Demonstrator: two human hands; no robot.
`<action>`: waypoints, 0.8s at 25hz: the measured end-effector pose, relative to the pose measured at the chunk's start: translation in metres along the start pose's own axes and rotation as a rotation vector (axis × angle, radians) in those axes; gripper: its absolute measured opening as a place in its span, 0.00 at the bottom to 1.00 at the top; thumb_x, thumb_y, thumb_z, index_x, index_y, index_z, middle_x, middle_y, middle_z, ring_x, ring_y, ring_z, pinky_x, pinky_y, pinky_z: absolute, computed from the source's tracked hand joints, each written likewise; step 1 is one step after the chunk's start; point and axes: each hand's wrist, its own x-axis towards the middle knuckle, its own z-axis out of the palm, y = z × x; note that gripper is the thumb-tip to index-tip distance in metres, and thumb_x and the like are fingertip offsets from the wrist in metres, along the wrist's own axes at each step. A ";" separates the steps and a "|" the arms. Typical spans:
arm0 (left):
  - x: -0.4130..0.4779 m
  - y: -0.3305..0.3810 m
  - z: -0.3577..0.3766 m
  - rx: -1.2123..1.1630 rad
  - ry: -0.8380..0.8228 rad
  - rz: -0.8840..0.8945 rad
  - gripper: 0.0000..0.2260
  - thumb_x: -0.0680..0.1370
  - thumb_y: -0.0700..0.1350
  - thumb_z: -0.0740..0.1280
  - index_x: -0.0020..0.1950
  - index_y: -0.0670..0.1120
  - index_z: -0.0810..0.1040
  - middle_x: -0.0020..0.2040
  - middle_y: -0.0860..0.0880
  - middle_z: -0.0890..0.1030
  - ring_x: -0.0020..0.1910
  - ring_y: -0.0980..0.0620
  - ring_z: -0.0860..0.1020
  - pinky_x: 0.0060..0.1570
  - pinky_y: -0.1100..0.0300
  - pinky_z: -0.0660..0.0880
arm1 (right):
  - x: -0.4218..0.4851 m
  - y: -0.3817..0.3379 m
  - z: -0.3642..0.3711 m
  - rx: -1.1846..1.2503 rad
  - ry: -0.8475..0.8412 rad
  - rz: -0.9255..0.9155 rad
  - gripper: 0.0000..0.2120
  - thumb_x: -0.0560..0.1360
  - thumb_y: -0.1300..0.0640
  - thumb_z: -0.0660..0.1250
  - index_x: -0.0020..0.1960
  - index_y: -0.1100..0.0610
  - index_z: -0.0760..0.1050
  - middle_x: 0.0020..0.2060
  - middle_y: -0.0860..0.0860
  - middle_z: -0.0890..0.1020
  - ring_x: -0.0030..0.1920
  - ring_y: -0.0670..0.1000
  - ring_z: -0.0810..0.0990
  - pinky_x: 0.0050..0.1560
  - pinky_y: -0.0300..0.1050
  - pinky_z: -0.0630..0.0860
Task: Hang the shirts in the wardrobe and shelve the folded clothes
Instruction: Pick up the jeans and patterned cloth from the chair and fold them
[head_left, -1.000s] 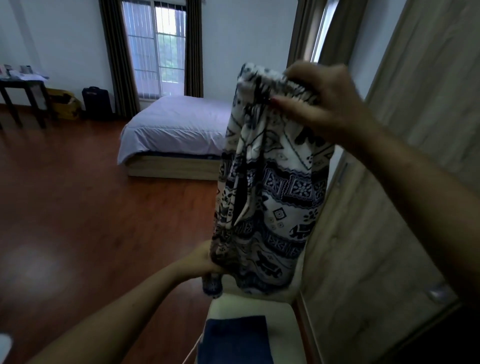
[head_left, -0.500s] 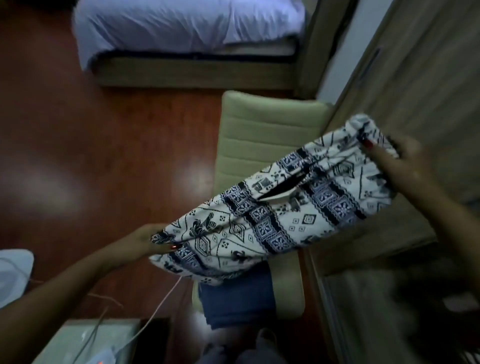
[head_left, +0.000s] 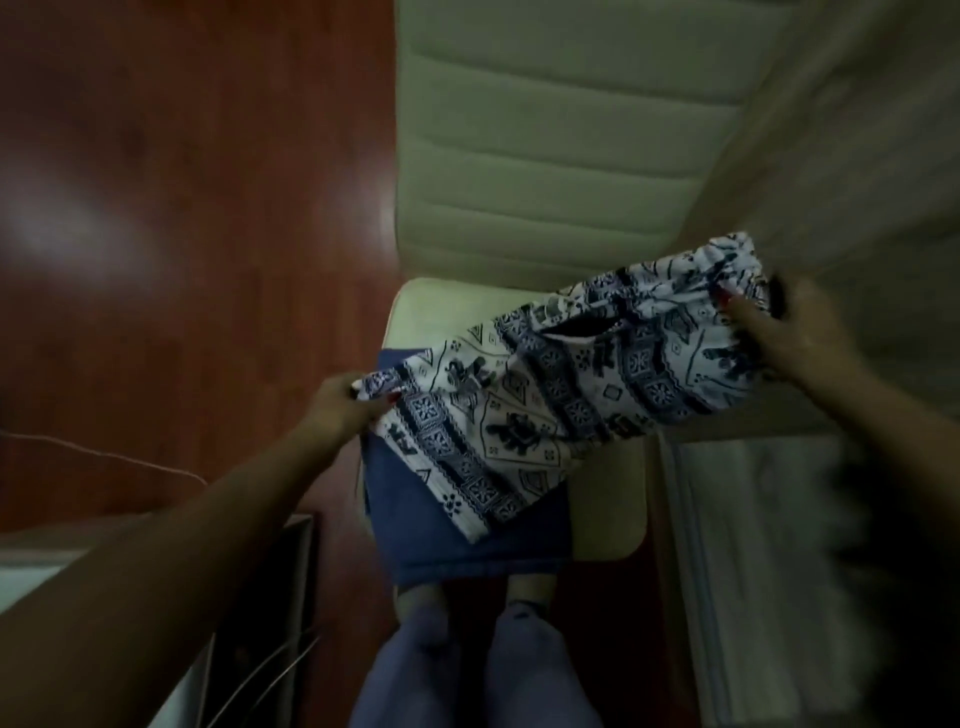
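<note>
A white garment with a dark blue pattern (head_left: 561, 389) is stretched slantwise above a chair seat. My left hand (head_left: 343, 405) pinches its lower left end. My right hand (head_left: 800, 332) grips its upper right end, next to the wardrobe door (head_left: 872, 171). Under the garment a folded dark blue cloth (head_left: 447, 535) lies on the seat of the cream chair (head_left: 550, 156).
The chair stands on a red-brown wooden floor (head_left: 182, 208), close to the wardrobe on the right. A white cable (head_left: 104, 457) runs over the floor at the left. A pale surface with a dark edge (head_left: 260, 597) sits at lower left. My feet (head_left: 467, 603) are below the seat.
The garment came down from hanging upright in front of me to lying slantwise low over the chair seat. My view tipped down from the room to the chair and my feet.
</note>
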 end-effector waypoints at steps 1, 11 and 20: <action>0.004 0.000 0.008 -0.056 0.030 -0.029 0.05 0.74 0.34 0.68 0.49 0.39 0.78 0.41 0.42 0.79 0.37 0.47 0.76 0.40 0.56 0.73 | -0.005 -0.003 0.016 -0.001 0.037 -0.056 0.18 0.76 0.49 0.64 0.57 0.62 0.72 0.44 0.54 0.77 0.43 0.53 0.77 0.33 0.33 0.71; -0.010 -0.040 0.011 -0.415 0.113 -0.135 0.17 0.77 0.46 0.67 0.60 0.37 0.73 0.55 0.42 0.79 0.54 0.48 0.77 0.53 0.56 0.76 | -0.097 -0.050 0.254 -0.094 -0.322 -0.403 0.20 0.71 0.53 0.66 0.60 0.56 0.64 0.50 0.55 0.75 0.43 0.55 0.77 0.36 0.46 0.72; -0.058 -0.038 0.051 -0.293 0.154 -0.091 0.11 0.72 0.47 0.72 0.51 0.52 0.73 0.47 0.53 0.78 0.47 0.56 0.77 0.45 0.69 0.75 | -0.058 0.028 0.206 0.050 0.086 -0.269 0.14 0.75 0.55 0.66 0.58 0.60 0.71 0.56 0.56 0.73 0.56 0.54 0.71 0.55 0.49 0.72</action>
